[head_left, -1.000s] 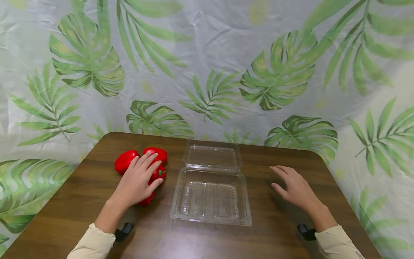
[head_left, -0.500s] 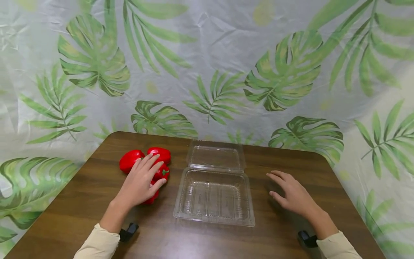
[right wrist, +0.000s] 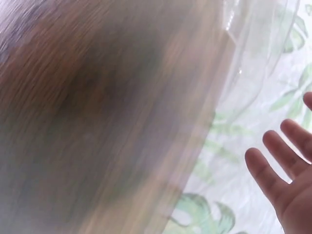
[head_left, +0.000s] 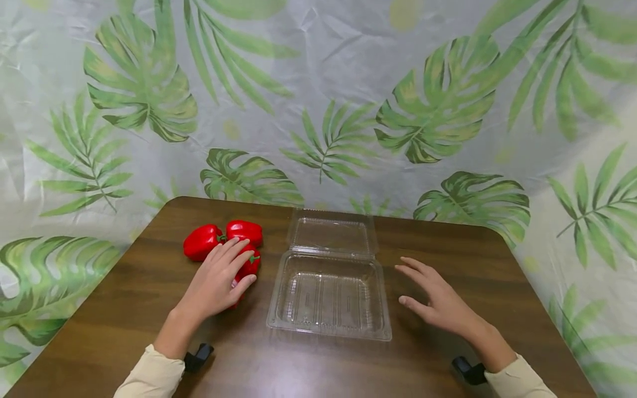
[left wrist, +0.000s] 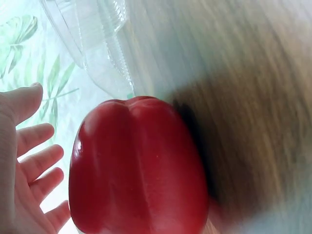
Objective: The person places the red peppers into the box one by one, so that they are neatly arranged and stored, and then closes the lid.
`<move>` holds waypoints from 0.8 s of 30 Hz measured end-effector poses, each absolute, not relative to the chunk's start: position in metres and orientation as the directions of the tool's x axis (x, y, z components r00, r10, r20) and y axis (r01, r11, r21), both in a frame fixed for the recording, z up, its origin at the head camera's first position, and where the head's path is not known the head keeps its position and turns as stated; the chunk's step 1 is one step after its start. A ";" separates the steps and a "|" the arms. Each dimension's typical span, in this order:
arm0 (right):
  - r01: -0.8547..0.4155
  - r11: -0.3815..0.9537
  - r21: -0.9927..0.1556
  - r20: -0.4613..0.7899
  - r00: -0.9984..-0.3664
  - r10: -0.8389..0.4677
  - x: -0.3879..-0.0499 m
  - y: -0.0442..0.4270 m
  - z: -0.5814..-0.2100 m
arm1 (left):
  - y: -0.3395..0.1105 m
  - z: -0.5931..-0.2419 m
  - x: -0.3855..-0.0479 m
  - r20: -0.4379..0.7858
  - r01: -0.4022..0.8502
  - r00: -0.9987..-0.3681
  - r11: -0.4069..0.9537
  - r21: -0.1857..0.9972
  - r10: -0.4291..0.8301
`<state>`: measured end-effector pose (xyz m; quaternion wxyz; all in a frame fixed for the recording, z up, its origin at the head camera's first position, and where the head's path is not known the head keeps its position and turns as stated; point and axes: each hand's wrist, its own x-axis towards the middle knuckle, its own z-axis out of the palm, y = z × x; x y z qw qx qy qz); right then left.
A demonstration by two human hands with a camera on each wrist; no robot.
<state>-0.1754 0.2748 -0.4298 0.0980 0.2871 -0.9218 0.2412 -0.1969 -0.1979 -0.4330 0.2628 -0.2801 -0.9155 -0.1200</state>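
Observation:
Several red bell peppers (head_left: 201,242) lie in a cluster on the left of the table, one mostly hidden beneath my left hand (head_left: 214,282). That hand hovers over them with its fingers relaxed and spread. In the left wrist view a large red bell pepper (left wrist: 139,165) stands close beside the left hand (left wrist: 29,165), with a gap between them. A clear plastic clamshell container (head_left: 278,309) sits mid-table, its lid (head_left: 330,235) folded back toward the wall. To its right my right hand (head_left: 438,298) floats above the wood, fingers loosely extended, holding nothing.
The brown wooden table (head_left: 308,370) has rounded far corners. Behind it hangs a leaf-printed cloth (head_left: 333,66). Each wrist wears a dark strapped device, such as the left wrist device (head_left: 198,358).
My right hand has drifted left, closer to the container. The left hand keeps nearly the same place over the bell peppers, and the head view has shifted slightly.

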 end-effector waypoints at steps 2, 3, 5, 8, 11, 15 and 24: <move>-0.597 0.702 -0.388 0.317 -0.802 -0.507 -0.174 0.270 -0.429 | -0.197 -0.433 -0.196 0.551 0.581 -0.701 0.810 0.074 0.453; -0.608 0.695 -0.384 0.315 -0.794 -0.520 -0.174 0.268 -0.429 | -0.197 -0.433 -0.195 0.553 0.583 -0.699 0.809 0.073 0.454; -0.625 0.681 -0.383 0.302 -0.781 -0.547 -0.174 0.264 -0.430 | -0.197 -0.433 -0.195 0.562 0.588 -0.690 0.806 0.069 0.456; -0.639 0.668 -0.382 0.284 -0.769 -0.573 -0.174 0.260 -0.431 | -0.198 -0.433 -0.195 0.573 0.592 -0.682 0.803 0.068 0.455; -0.650 0.653 -0.389 0.268 -0.758 -0.595 -0.174 0.259 -0.433 | -0.198 -0.433 -0.196 0.580 0.597 -0.678 0.798 0.076 0.452; -0.673 0.630 -0.388 0.269 -0.737 -0.620 -0.175 0.260 -0.438 | -0.199 -0.434 -0.195 0.578 0.593 -0.689 0.799 0.102 0.437; -0.682 0.620 -0.388 0.262 -0.727 -0.635 -0.177 0.257 -0.444 | -0.206 -0.437 -0.195 0.576 0.577 -0.701 0.810 0.110 0.421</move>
